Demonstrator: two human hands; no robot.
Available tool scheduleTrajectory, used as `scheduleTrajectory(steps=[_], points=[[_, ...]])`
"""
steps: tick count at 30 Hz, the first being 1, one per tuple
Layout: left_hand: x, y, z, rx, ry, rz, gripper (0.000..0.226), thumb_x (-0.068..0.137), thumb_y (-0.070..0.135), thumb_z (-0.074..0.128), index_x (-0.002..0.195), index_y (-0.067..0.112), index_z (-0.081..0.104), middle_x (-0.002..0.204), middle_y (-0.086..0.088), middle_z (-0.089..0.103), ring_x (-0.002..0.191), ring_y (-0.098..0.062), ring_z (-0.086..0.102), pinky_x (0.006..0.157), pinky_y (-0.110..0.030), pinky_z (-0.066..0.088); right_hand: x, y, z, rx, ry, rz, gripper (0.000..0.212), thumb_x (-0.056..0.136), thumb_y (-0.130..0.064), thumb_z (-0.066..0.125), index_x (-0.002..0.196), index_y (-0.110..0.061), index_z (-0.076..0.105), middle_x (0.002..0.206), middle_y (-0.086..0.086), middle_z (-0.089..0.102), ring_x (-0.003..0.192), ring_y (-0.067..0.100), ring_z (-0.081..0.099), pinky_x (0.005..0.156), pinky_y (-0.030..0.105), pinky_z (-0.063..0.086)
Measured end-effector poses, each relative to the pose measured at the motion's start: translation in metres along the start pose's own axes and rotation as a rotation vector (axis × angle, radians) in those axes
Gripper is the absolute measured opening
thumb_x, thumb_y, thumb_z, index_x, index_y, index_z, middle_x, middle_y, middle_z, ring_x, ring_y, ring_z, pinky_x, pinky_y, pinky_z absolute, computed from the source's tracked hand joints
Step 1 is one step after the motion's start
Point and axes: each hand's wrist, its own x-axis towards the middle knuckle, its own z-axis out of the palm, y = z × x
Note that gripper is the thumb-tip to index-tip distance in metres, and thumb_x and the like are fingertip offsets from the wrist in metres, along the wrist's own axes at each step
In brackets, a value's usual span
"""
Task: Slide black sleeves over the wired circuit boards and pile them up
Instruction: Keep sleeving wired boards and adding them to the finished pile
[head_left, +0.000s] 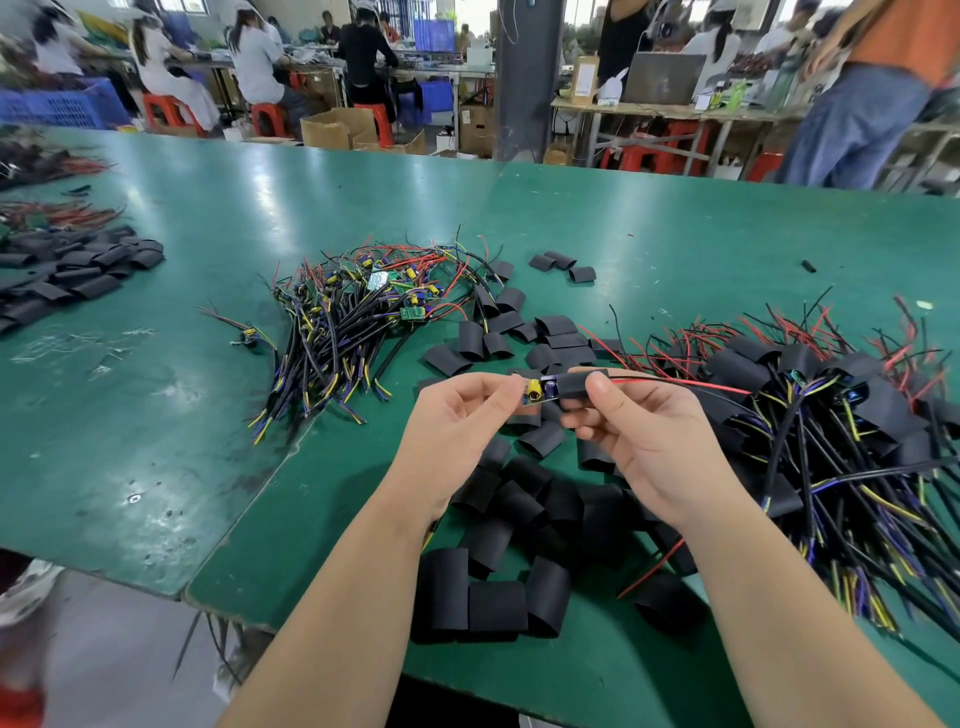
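The left hand (457, 415) pinches the circuit board (537, 391) at its exposed end. The right hand (639, 431) grips the black sleeve (574, 387), partly over the board, above the green surface (208, 415).

- A green table (363, 208), scuffed and made of joined panels, carries everything.
- A tangled heap of bare wired boards (358, 312) lies at its middle, with one stray board (248, 335) just left of it.
- Loose black sleeves (498, 519) are scattered from the heap to the near edge.
- Three sleeves (563, 265) lie apart, farther back.
- A pile of sleeved boards (831, 415) lies at the right.
- More sleeves (67, 270) and red wires (57, 213) lie far left.
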Motion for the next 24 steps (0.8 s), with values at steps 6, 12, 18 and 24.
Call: scheduleTrajectory(steps=[6,12,18,24], points=[[0.001,-0.002,-0.001,0.092,-0.006,0.055,0.014,0.08,0.012,0.074,0.086,0.025,0.075,0.088,0.002,0.074,0.081,-0.008,0.066,0.077,-0.018,0.051,-0.001,-0.001,-0.001,0.022,0.033,0.015,0.036,0.07,-0.024,0.066,0.097,0.001,0.067,0.065,0.009,0.067,0.052,0.015,0.058,0.055,0.021,0.048],[0.001,-0.003,-0.003,0.096,-0.029,0.08,0.016,0.075,0.017,0.077,0.089,0.024,0.074,0.089,0.003,0.074,0.082,-0.009,0.066,0.077,-0.019,0.05,0.001,0.001,-0.002,-0.077,0.045,-0.019,0.039,0.067,-0.036,0.07,0.09,-0.004,0.072,0.068,0.009,0.069,0.053,0.015,0.059,0.06,0.026,0.052],[0.002,-0.004,-0.005,0.104,-0.02,0.094,0.023,0.071,0.023,0.079,0.093,0.021,0.075,0.093,-0.001,0.075,0.088,-0.017,0.069,0.081,-0.026,0.054,0.0,0.01,0.002,-0.226,0.029,-0.01,0.04,0.058,-0.052,0.073,0.084,-0.023,0.078,0.073,0.004,0.072,0.059,0.012,0.061,0.079,0.041,0.051],[0.002,-0.006,-0.005,0.154,0.027,0.133,0.024,0.072,0.013,0.08,0.094,0.018,0.075,0.095,-0.002,0.075,0.09,-0.019,0.07,0.085,-0.032,0.054,-0.003,0.011,0.007,-0.287,0.001,-0.012,0.047,0.067,-0.042,0.069,0.102,-0.011,0.07,0.083,-0.007,0.074,0.056,0.006,0.057,0.061,0.017,0.049]])
